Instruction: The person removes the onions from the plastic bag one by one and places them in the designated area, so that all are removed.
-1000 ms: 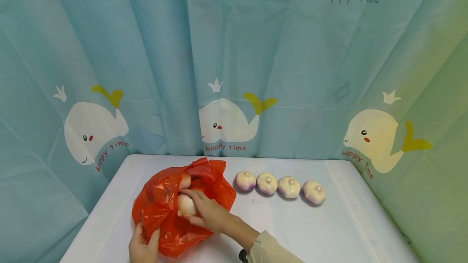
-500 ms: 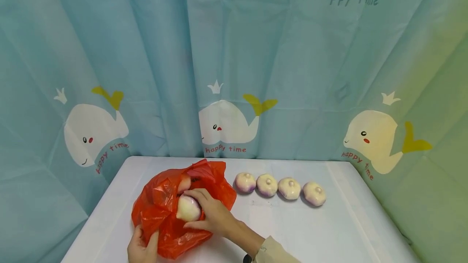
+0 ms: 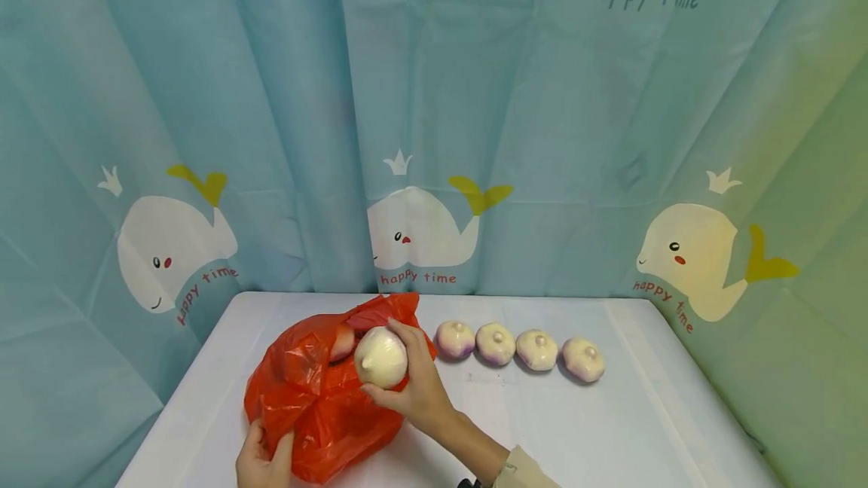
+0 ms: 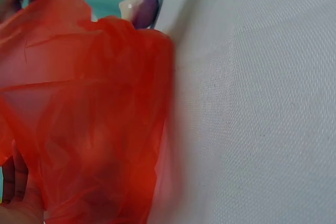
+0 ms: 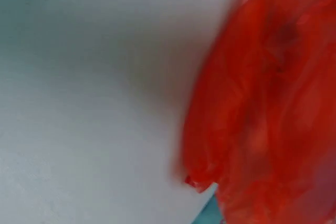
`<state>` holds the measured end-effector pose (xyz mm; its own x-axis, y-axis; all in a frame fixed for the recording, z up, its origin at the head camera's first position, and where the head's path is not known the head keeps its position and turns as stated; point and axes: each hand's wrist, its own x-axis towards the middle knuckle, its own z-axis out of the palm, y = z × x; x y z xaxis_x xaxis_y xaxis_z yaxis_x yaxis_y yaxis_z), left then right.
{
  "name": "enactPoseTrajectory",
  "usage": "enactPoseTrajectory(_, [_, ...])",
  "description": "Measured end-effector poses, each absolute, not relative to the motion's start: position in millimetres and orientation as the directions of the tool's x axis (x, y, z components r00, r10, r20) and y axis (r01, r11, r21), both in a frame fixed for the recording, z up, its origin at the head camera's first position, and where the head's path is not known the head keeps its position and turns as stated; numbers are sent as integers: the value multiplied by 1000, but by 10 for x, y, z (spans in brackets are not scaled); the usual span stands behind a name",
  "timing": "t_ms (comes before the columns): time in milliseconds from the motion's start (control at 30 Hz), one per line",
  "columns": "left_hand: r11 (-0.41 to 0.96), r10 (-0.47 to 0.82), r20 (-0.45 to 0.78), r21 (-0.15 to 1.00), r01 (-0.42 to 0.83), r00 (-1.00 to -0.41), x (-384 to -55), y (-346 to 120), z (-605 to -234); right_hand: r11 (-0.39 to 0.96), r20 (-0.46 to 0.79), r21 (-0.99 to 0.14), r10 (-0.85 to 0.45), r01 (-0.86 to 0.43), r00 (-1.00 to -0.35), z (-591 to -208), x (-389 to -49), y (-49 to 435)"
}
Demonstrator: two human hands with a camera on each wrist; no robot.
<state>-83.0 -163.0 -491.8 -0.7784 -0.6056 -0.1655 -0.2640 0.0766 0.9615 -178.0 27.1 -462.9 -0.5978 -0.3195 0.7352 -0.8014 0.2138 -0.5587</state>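
we see the right hand grip a white bulb at the open red bag, whose near side the left hand pinches; four more bulbs lie in a row on the table.

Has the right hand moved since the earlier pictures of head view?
Yes. The right hand, holding a pale bulb, has shifted rightward in the head view, nearer to the leftmost bulb of the row.
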Motion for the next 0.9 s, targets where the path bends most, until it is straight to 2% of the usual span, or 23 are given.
enactPoseTrajectory(133, [107,-612,-142,960,-259,-778,-844,-1633,-4919,93,711,-660,-241,-745,-660,-4458,-1676,303])
enactPoseTrajectory(267, [57,-601,-172,965,-256,-781,-858,-1629,-4915,14,686,-711,-207,-703,-698,-4306,-1573,321])
enactPoseTrajectory(467, [76,-590,-164,964,-257,-790,-860,-1622,-4905,90,728,-653,-199,-752,-656,-4294,-1530,363])
enactPoseTrajectory(600, [36,-596,-194,963,-267,-779,-863,-1597,-4902,69,724,-661,-203,-747,-659,-4327,-1529,422])
enactPoseTrajectory(900, [57,-597,-183,961,-269,-781,-849,-1619,-4933,117,608,-767,-185,-631,-772,-4389,-1478,489])
